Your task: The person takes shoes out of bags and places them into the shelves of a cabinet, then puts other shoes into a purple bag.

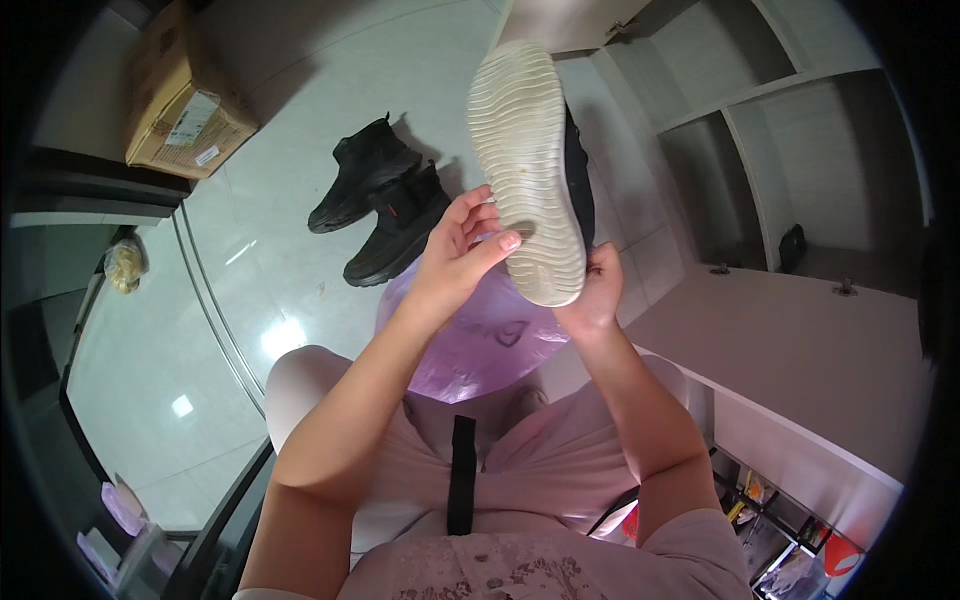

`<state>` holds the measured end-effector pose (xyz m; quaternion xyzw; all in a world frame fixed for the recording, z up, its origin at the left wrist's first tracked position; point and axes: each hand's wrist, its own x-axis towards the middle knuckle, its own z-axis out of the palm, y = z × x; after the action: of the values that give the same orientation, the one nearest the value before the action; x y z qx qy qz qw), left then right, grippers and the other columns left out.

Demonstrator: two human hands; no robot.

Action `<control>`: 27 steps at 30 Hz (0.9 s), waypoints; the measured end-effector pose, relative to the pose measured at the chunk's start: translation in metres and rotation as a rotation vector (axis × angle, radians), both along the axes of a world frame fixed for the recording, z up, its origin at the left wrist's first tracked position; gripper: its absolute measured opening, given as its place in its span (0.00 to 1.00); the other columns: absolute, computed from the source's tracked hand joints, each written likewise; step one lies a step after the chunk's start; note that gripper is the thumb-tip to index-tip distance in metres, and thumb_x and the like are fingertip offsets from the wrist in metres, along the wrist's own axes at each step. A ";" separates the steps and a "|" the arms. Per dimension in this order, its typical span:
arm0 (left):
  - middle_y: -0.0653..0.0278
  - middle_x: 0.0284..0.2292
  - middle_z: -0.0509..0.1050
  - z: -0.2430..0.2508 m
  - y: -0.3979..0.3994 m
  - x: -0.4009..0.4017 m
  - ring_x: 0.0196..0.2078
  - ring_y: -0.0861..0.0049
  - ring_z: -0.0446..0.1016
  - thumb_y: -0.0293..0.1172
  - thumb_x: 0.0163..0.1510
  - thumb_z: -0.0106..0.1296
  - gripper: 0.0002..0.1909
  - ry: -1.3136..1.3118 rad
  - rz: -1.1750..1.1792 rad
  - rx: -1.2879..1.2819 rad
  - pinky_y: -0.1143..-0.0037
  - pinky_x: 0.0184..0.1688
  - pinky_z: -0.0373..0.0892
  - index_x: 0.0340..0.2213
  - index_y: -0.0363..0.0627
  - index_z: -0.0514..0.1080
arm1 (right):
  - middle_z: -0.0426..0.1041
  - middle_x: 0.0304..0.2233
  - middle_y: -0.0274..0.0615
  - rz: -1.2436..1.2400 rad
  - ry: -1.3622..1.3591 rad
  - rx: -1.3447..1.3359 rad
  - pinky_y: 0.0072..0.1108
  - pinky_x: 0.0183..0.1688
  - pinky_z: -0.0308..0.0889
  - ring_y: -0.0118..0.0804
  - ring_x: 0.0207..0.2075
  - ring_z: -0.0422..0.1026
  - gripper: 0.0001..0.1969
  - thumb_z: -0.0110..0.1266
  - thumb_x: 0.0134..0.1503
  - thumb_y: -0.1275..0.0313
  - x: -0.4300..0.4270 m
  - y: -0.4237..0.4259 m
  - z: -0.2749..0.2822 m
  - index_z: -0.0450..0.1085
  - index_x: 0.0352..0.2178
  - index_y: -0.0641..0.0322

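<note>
A shoe with a ridged white sole (pixel 525 165) and a dark upper is held up before me, its sole facing me. My right hand (pixel 596 292) grips it at the lower right end, fingers partly hidden behind it. My left hand (pixel 469 251) is at the sole's left edge, thumb over the sole, fingers spread and curled. Under the hands lies a translucent purple plastic bag (pixel 480 337) with dark marking. Left of the shoe, a pair of black ankle boots stands on the tiled floor, one boot (pixel 364 172) behind the other boot (pixel 397 225).
At the upper left sits a cardboard box (pixel 187 127) with labels. An open cabinet (pixel 750 165) with compartments stands on the right, its door panel (pixel 787 352) folded down. A small knotted bag (pixel 125 266) lies at the far left. Sundry items fill a rack (pixel 780 525) at the lower right.
</note>
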<state>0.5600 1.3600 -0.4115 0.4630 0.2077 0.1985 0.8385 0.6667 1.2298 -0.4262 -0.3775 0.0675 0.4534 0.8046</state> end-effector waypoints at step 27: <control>0.58 0.43 0.66 -0.019 0.000 -0.019 0.44 0.71 0.68 0.60 0.50 0.36 0.34 0.080 -0.240 -0.754 0.70 0.46 0.66 0.48 0.44 0.59 | 0.58 0.27 0.35 0.364 -2.013 -0.724 0.26 0.37 0.53 0.36 0.34 0.57 0.17 0.63 0.28 0.70 -0.017 0.019 0.093 0.71 0.26 0.56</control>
<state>0.5406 1.3603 -0.4306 0.1511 0.2427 -0.0093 0.9582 0.6495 1.2485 -0.3334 -0.7955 -0.5509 0.0015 0.2525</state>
